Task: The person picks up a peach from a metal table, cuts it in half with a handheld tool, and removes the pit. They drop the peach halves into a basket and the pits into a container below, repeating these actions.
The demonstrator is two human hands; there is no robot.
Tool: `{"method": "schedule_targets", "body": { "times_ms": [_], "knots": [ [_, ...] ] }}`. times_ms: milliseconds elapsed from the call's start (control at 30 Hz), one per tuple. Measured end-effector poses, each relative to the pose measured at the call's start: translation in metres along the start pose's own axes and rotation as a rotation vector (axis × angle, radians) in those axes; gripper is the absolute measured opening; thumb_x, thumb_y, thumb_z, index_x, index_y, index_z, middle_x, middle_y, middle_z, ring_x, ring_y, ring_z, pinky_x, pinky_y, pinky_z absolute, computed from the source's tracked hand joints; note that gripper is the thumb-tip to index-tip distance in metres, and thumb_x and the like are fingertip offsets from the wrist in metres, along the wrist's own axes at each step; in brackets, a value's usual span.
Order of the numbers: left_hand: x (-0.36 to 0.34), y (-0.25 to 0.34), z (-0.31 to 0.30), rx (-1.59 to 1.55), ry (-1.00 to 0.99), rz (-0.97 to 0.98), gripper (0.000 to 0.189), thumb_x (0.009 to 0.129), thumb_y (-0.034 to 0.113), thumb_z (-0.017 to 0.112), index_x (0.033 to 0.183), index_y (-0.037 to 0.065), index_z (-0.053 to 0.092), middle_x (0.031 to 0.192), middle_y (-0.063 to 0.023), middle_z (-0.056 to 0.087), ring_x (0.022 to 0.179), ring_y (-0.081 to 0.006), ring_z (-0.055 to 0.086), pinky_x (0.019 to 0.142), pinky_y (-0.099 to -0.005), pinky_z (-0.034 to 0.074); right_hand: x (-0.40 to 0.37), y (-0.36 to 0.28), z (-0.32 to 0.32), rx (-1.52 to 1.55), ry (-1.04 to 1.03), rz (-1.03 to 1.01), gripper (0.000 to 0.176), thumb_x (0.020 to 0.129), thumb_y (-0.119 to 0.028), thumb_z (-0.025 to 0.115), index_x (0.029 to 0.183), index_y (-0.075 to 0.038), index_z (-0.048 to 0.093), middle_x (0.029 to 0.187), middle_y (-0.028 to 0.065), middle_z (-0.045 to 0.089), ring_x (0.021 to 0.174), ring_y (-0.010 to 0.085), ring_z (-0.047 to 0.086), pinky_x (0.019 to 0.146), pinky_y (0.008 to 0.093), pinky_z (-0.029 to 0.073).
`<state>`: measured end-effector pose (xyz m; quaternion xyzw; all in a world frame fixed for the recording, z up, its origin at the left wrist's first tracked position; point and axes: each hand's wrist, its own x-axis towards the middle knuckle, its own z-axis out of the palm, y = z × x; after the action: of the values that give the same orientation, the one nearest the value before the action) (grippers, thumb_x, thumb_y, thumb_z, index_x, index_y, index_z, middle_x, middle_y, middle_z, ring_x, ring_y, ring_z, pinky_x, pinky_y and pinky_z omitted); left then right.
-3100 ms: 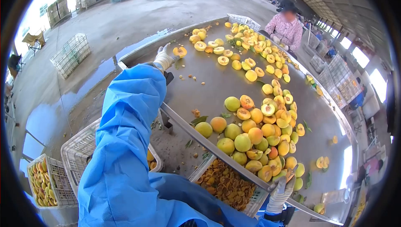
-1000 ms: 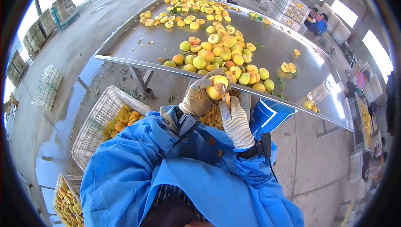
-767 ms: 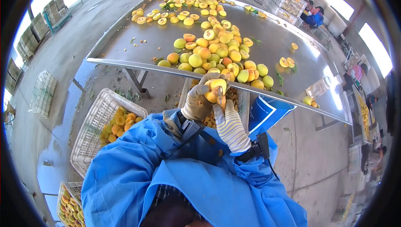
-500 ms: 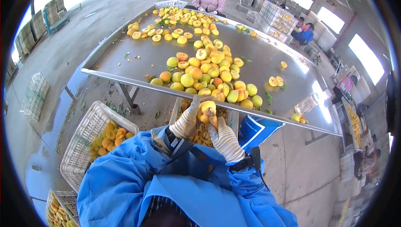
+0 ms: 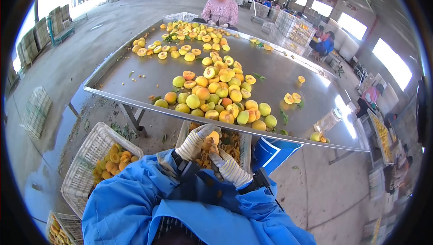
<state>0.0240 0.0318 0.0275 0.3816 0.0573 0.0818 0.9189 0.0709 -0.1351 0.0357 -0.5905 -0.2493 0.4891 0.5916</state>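
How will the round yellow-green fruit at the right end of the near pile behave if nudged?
That fruit will probably roll readily, being round on a smooth-looking metal table. Neighbouring fruits may block it leftward. Its skin looks whole, so it should likely hold its shape under a gentle pinch.

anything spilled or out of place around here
Yes, mildly: leaves litter the floor beneath the table, and a wet-looking patch spreads left of the white crate. Both look untidy beside open fruit.
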Motion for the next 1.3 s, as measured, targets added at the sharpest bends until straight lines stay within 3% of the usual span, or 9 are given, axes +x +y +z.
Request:
{"method": "schedule_targets", "body": {
  "times_ms": [267, 400, 500, 633, 867, 967, 1067, 1133, 1300],
  "knots": [
    [0.003, -0.017, 0.014, 0.033, 0.108, 0.262, 0.045, 0.088, 0.037, 0.07, 0.115, 0.002, 0.059, 0.099, -0.0105, 0.065, 0.088, -0.0198, 0.065, 0.075, -0.032, 0.055, -0.004, -0.003, 0.014, 0.31, 0.007, 0.108, 0.042, 0.094, -0.058, 0.052, 0.096, -0.016, 0.051, 0.059, -0.0029, 0.042, 0.037, 0.0097, 0.036, 0.034, 0.0242, 0.028],
    [0.01, -0.01, -0.008, -0.069, 0.09, -0.162, 0.047, 0.084, 0.037, 0.074, 0.111, 0.001, 0.06, 0.098, -0.0142, 0.067, 0.086, -0.0236, 0.066, 0.077, -0.0353, 0.057, -0.004, -0.005, 0.004, 0.059, 0.049, 0.166, 0.04, 0.094, -0.057, 0.053, 0.094, -0.017, 0.054, 0.058, -0.0029, 0.042, 0.037, 0.0097, 0.036, 0.034, 0.024, 0.028],
    [0.01, -0.001, -0.013, 0.002, 0.009, -0.33, 0.047, 0.084, 0.039, 0.074, 0.109, 0.001, 0.062, 0.093, -0.0148, 0.068, 0.082, -0.0235, 0.067, 0.074, -0.0354, 0.057, -0.007, -0.003, -0.003, 0.362, -0.115, 0.278, 0.037, 0.094, -0.054, 0.054, 0.095, -0.017, 0.055, 0.056, -0.0029, 0.043, 0.036, 0.0096, 0.037, 0.033, 0.0229, 0.028],
    [0.013, -0.009, -0.014, -0.013, 0.035, -0.218, 0.063, 0.086, 0.06, 0.063, 0.117, 0.006, 0.059, 0.103, -0.0144, 0.065, 0.088, -0.0238, 0.066, 0.076, -0.037, 0.056, -0.002, 0.002, -0.01, 0.548, -0.156, 0.262, 0.043, 0.094, -0.055, 0.053, 0.094, -0.012, 0.057, 0.057, -0.0026, 0.044, 0.036, 0.0083, 0.038, 0.032, 0.0214, 0.029],
    [0.009, -0.011, 0.01, -0.045, 0.104, -0.014, 0.056, 0.086, 0.046, 0.07, 0.122, 0.006, 0.054, 0.108, -0.0144, 0.063, 0.087, -0.0249, 0.067, 0.07, -0.0367, 0.059, 0.005, 0.011, -0.014, 0.044, 0.091, 0.087, 0.052, 0.088, -0.064, 0.056, 0.09, -0.012, 0.056, 0.055, -0.0018, 0.045, 0.037, 0.009, 0.04, 0.033, 0.0229, 0.03],
    [0.015, -0.013, -0.002, 0.007, 0.126, -0.148, 0.049, 0.086, 0.044, 0.071, 0.115, 0.006, 0.059, 0.104, -0.015, 0.065, 0.083, -0.0233, 0.068, 0.068, -0.0344, 0.059, -0.003, 0.006, -0.005, 0.191, 0.086, 0.217, 0.05, 0.09, -0.062, 0.055, 0.089, -0.012, 0.055, 0.054, -0.0019, 0.044, 0.036, 0.0088, 0.038, 0.033, 0.0223, 0.03],
    [0.019, -0.018, -0.003, -0.074, 0.064, -0.339, 0.051, 0.086, 0.046, 0.071, 0.113, 0.004, 0.06, 0.098, -0.013, 0.067, 0.081, -0.0214, 0.068, 0.07, -0.0357, 0.059, -0.009, 0.008, -0.003, 0.585, -0.271, 0.264, 0.047, 0.092, -0.06, 0.054, 0.09, -0.012, 0.056, 0.053, -0.0023, 0.042, 0.034, 0.0085, 0.035, 0.032, 0.0216, 0.029],
    [0.013, -0.013, 0.013, -0.178, 0.055, -0.382, 0.052, 0.086, 0.047, 0.07, 0.112, 0.002, 0.061, 0.098, -0.0104, 0.067, 0.083, -0.0195, 0.067, 0.071, -0.0339, 0.058, -0.006, 0.006, -0.001, 0.62, -0.18, 0.249, 0.046, 0.092, -0.058, 0.054, 0.09, -0.012, 0.056, 0.053, -0.0023, 0.041, 0.033, 0.0083, 0.034, 0.031, 0.0213, 0.029],
    [0.029, -0.025, -0.008, 0.13, 0.176, 0.041, 0.044, 0.091, 0.037, 0.067, 0.118, 0.004, 0.058, 0.102, -0.0065, 0.066, 0.089, -0.0156, 0.065, 0.078, -0.0278, 0.055, -0.012, -0.009, -0.033, 0.445, 0.006, 0.057, 0.049, 0.091, -0.061, 0.054, 0.095, -0.012, 0.057, 0.058, -0.0006, 0.047, 0.038, 0.0102, 0.042, 0.033, 0.0226, 0.03]
  ]
}}
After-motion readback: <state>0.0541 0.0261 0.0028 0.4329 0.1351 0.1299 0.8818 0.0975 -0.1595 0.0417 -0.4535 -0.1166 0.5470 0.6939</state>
